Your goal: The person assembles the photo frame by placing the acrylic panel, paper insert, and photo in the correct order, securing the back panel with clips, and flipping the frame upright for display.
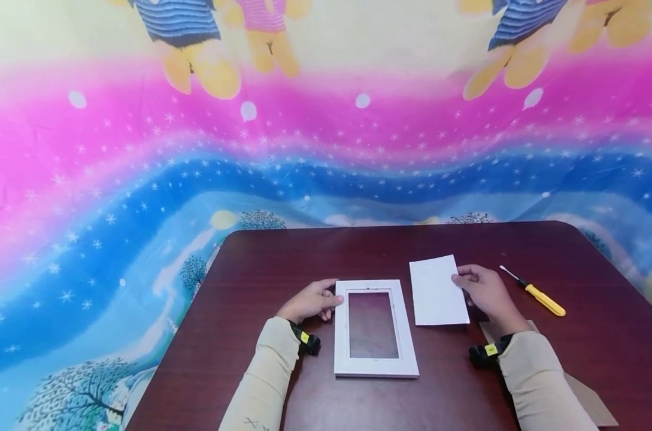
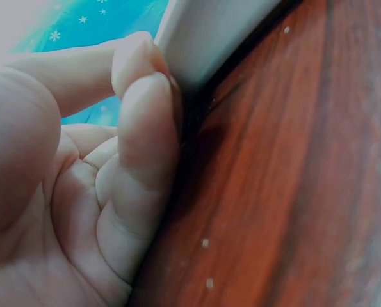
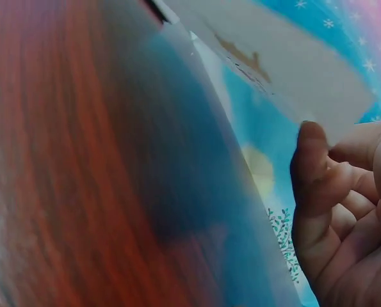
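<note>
A white picture frame [image 1: 406, 344] lies on the dark wooden table, its middle opening showing the table through it. My left hand [image 1: 312, 300] pinches the frame's left edge near the upper corner, with the thumb on top. In the left wrist view, thumb and fingertip meet at the frame's side [image 2: 209, 38]. To the right of the frame, my right hand [image 1: 487, 293] pinches a white card [image 1: 439, 293] by its right edge. The card is held up off the table. Its other side bears a brown mark and small print [image 3: 248, 57] in the right wrist view.
A screwdriver [image 1: 543, 299] with a yellow handle lies right of my right hand. Under my right forearm is a brown cardboard piece [image 1: 592, 401], partly hidden. A colourful printed cloth [image 1: 326, 120] hangs behind the table [image 1: 239, 275].
</note>
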A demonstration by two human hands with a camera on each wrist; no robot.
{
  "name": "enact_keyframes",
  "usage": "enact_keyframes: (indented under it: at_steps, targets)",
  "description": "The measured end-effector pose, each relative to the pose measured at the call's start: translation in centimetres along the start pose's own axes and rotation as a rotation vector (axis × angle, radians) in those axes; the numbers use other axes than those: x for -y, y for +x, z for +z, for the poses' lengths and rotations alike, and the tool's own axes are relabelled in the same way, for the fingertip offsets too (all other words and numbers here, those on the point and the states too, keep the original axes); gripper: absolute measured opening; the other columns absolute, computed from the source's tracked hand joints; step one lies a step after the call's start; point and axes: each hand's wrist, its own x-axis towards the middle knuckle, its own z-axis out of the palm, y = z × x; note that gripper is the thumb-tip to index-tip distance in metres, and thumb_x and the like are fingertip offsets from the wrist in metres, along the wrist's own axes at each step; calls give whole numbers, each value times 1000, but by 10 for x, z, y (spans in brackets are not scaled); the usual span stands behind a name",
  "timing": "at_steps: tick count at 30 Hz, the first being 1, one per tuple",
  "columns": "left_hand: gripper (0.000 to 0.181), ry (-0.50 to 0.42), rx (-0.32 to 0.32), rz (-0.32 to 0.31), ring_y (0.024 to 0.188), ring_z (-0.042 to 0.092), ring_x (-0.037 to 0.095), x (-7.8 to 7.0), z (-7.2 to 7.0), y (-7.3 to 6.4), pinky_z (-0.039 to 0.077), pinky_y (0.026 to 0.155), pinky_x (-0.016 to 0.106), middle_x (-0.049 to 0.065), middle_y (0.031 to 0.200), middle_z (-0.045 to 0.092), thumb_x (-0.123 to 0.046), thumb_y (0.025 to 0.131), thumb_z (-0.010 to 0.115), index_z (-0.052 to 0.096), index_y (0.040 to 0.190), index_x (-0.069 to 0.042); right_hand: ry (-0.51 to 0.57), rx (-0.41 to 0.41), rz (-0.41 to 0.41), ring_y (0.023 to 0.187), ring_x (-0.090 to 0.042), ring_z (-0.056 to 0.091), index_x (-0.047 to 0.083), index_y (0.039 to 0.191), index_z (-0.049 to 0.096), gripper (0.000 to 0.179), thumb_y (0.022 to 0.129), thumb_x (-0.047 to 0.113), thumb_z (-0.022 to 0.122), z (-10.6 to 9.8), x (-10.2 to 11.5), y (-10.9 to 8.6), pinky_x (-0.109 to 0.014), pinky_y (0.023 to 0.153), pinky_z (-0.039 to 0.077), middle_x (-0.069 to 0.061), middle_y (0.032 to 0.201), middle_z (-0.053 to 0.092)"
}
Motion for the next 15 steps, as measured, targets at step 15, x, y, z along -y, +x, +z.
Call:
enact_keyframes:
  at_steps: [15]
  targets:
    - [70,33,-21,-3,55,56,18,1,0,-2,52,52,29,9,73,59,-24,95,66,30,152,-5,233,-122,150,103,-23,56,-2,135,51,63,96,48,56,0,8,-9,-17,72,52,-22,129,54]
